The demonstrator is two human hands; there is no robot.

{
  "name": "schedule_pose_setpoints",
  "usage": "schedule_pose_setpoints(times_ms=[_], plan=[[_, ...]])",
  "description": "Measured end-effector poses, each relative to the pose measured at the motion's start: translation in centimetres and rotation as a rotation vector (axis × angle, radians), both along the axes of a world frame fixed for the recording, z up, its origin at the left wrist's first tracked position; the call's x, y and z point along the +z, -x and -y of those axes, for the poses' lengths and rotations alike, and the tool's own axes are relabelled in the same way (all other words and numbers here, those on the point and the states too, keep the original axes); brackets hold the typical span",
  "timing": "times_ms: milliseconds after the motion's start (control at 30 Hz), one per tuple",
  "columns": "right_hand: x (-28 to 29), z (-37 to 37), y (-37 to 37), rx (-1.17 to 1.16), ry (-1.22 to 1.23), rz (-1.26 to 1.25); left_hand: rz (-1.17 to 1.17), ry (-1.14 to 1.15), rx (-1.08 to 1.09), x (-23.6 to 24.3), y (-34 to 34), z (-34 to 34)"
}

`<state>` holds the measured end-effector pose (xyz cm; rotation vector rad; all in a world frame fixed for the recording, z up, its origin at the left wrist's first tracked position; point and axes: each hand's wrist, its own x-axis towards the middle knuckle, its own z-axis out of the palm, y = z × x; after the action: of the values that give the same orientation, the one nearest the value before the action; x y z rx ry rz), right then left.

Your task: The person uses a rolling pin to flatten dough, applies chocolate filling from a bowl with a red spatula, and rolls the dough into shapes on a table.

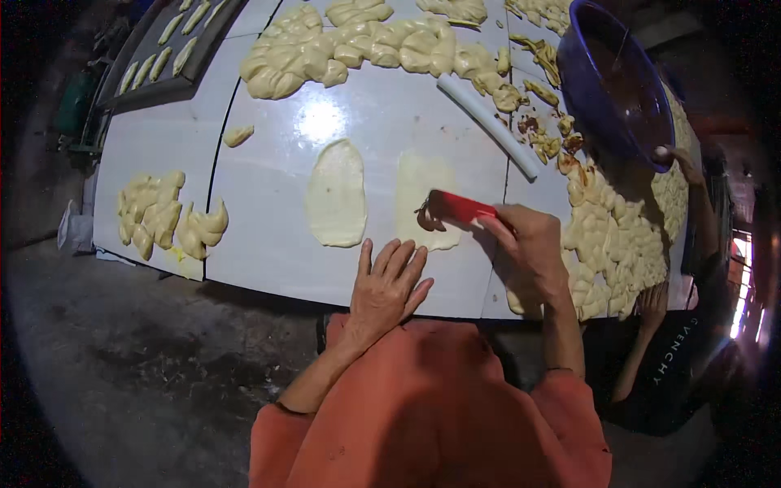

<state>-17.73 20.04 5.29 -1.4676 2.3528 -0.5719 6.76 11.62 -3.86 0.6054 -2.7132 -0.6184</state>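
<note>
In my right hand (530,240) is a red scraper (460,207), its end over a flattened rectangle of pale dough (416,180). A dab of brown filling (427,218) sits at the scraper's tip on that dough. My left hand (389,281) rests on the table's near edge with fingers spread, just below the dough, and holds nothing. To its upper left lies a second flattened oval of dough (338,195). A pale rolling pin (488,126) lies slantwise beyond my right hand.
Dough lumps (358,47) line the table's far side, and more dough pieces (154,210) lie at left. A dark tray of shaped dough strips (154,57) stands far left. At right, a blue tub (579,81) stands among dough; another person's hands (651,302) are near there.
</note>
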Motion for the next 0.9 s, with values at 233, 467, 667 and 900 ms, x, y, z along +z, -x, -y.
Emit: schedule_pose_setpoints(times_ms=[233,467,667,900], plan=[[0.3,1.0,-0.6,-0.291,-0.046,0.340,-0.032,-0.028,0.004,-0.9,-0.4,0.0],[0.3,3.1,-2.8,-0.252,-0.118,0.538,-0.122,-0.082,0.117,-0.3,-3.1,1.1],[-1.3,7.7,-7.3,0.096,-0.063,0.312,0.034,0.095,0.245,-0.4,-4.4,3.2],[-1.3,8.4,-6.9,0.101,-0.188,0.317,0.304,0.006,0.336,0.3,-3.8,6.3]])
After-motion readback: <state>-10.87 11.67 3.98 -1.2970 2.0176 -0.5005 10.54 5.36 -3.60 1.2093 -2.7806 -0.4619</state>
